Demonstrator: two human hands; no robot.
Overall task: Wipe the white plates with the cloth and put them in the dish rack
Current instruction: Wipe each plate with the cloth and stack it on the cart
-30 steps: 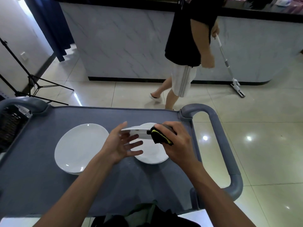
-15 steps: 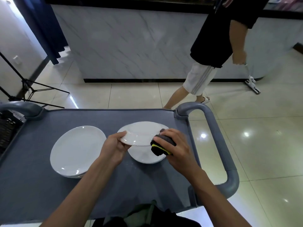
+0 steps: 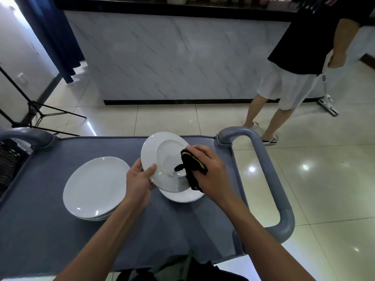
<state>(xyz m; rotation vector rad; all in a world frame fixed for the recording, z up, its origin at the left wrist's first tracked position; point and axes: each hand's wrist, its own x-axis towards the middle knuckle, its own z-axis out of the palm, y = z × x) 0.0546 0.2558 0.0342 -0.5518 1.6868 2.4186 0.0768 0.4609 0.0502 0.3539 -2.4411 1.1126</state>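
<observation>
Above the cart (image 3: 50, 230), right side: plate (image 3: 162, 159) held tilted over a lower plate (image 3: 182, 196). Left hand (image 3: 138, 179) pinching near-left rim, thumb on top. Right hand (image 3: 211, 171) curled round cloth (image 3: 191, 163), pressed on plate's right face. Rack (image 3: 10, 161) far left, nearer left hand.

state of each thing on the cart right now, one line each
held plate: lifted and tilted, underside facing the camera, gripped at its left rim
cloth: bunched, pressed against the held plate
left hand: pinching the held plate's rim
right hand: gripping the cloth
plate under it: flat on the cart, partly hidden
left stack of plates: flat, face up, untouched
dish rack: at the left edge, contents not visible
</observation>
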